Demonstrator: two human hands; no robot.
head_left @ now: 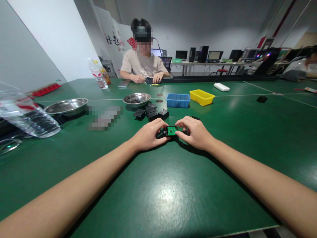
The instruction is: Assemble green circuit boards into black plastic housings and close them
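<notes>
Between my hands is a small black plastic case with a green circuit board (pixel 171 131) lying in it. My left hand (pixel 151 133) grips the left side of the case, thumb at the near edge and fingers at the far edge. My right hand (pixel 194 133) is at the right side, its thumb touching the board's right edge and its index finger curled at the far corner. Just beyond my left hand lies a pile of black plastic cases (pixel 151 113). Part of a dark piece (pixel 196 118) shows behind my right hand.
A steel bowl (pixel 136 99) with dark parts, a blue bin (pixel 177 100) and a yellow bin (pixel 202 97) stand beyond the pile. At left are a steel dish (pixel 66 107) and a large water bottle (pixel 32 115). A co-worker (pixel 145 62) sits across the green table (pixel 158 185).
</notes>
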